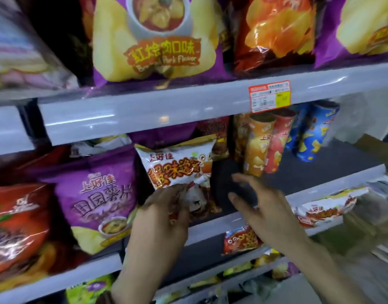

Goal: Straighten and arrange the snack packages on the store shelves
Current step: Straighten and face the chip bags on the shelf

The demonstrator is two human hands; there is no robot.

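A worker tidies snack bags on a store's middle shelf (pixel 210 224).

The left hand (pixel 164 213) grips the white snack bag (pixel 177 165) by its lower edge; the right hand (pixel 261 207) hovers spread, empty. The bag looks light, crinkly and easily crushed.

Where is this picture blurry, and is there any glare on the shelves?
Head view: the right edge is smeared by motion blur, and the right hand is soft; the white snack bag held by the left hand reads fairly sharp. Glare streaks the grey shelf edge, and the wide lens tilts the shelves.
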